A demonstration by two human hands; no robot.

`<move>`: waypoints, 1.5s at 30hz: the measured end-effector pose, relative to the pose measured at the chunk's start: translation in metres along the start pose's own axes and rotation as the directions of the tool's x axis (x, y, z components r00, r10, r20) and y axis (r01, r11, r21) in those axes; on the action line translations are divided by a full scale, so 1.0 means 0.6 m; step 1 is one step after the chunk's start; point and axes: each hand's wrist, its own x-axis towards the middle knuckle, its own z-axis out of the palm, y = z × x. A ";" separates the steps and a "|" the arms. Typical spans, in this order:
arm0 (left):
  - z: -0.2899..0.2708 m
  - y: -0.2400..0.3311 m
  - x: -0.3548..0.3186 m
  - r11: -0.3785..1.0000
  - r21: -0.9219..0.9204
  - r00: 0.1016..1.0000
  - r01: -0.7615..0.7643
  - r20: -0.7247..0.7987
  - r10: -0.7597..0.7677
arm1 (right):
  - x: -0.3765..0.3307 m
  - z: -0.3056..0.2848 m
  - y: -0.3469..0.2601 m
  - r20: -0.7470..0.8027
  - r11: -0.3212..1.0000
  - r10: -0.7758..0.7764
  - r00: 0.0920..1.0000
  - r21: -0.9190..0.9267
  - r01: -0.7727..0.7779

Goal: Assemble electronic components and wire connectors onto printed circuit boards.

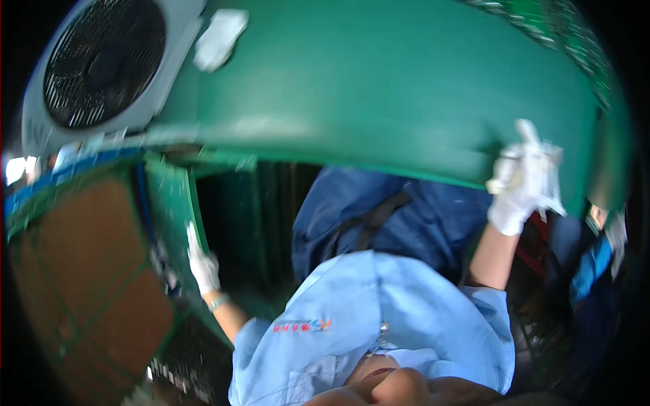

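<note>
Beside left fingers (192, 238) — green panel (170, 196); right hand (525, 174) — over green tabletop's (379, 88) edge.

Worktop (379, 81), green, smooth, with a pale sheen toward its near edge. Fan (105, 64), box type: grey frame, round dark grille, at the worktop's left end. Panels (88, 230), brown, framed in green, left side. Strip (88, 164), blue, above the panels. Light (15, 169), white patch, far left. Recess (233, 213), dark, below the worktop.

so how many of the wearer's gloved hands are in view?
2: left hand by the edge of the green panel; right hand toward the right end of the green tabletop. Both blurred, neither hidden.
</note>
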 end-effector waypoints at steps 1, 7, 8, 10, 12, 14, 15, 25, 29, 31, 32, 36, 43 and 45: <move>0.033 0.028 -0.006 0.996 0.048 0.997 0.081 -0.023 -0.080 | 0.002 0.002 0.008 -0.008 0.999 0.041 0.999 0.024 -0.041; 0.187 0.028 0.009 0.811 0.369 0.873 0.453 -0.001 -0.487 | 0.023 0.028 -0.028 0.122 0.977 0.215 0.969 -0.028 -0.213; 0.197 0.021 0.011 0.813 0.368 0.871 0.452 0.017 -0.492 | 0.034 0.026 -0.030 0.128 0.966 0.235 0.964 -0.139 -0.217; 0.201 0.016 0.013 0.820 0.346 0.865 0.455 0.047 -0.500 | 0.058 0.039 -0.065 0.184 0.912 0.302 0.935 -0.340 -0.228; 0.148 0.052 0.028 0.849 0.276 0.834 0.451 0.209 -0.511 | 0.100 0.073 -0.078 0.155 0.859 0.223 0.962 -0.497 -0.119; 0.111 0.062 0.052 0.911 0.017 0.903 0.412 0.121 -0.411 | 0.185 0.094 -0.047 0.369 0.512 -0.228 0.901 -0.742 0.433; 0.115 0.053 0.062 0.943 -0.201 0.954 0.266 -0.085 -0.288 | 0.247 0.090 -0.014 0.624 0.050 -0.472 0.623 -0.687 0.725; -0.017 0.355 0.131 0.376 -0.886 0.961 -0.272 -0.234 0.144 | 0.425 0.315 0.019 0.159 0.267 -0.153 0.975 -0.944 0.196; -0.050 0.436 0.140 0.244 -0.935 0.947 -0.256 -0.192 0.256 | 0.370 0.282 0.002 0.431 0.074 -0.149 0.890 -0.893 0.444; -0.046 0.469 0.161 0.201 -0.949 0.934 -0.243 -0.173 0.314 | 0.356 0.233 0.000 0.538 0.024 -0.132 0.833 -0.838 0.545; -0.044 0.478 0.169 0.170 -0.960 0.916 -0.221 -0.145 0.375 | 0.328 0.216 0.001 0.631 -0.011 -0.102 0.769 -0.774 0.633; -0.039 0.498 0.189 0.175 -0.944 0.896 -0.279 -0.191 0.401 | 0.163 0.172 -0.028 0.827 0.012 0.117 0.550 -0.555 0.832; 0.016 0.494 0.266 0.503 -0.694 0.854 -0.515 -0.361 0.375 | -0.001 0.072 -0.037 0.765 0.509 -0.025 0.644 -0.544 0.667; 0.005 0.481 0.275 0.272 -0.937 0.950 -0.220 -0.143 0.277 | -0.013 0.081 -0.041 0.714 0.346 -0.130 0.688 -0.617 0.706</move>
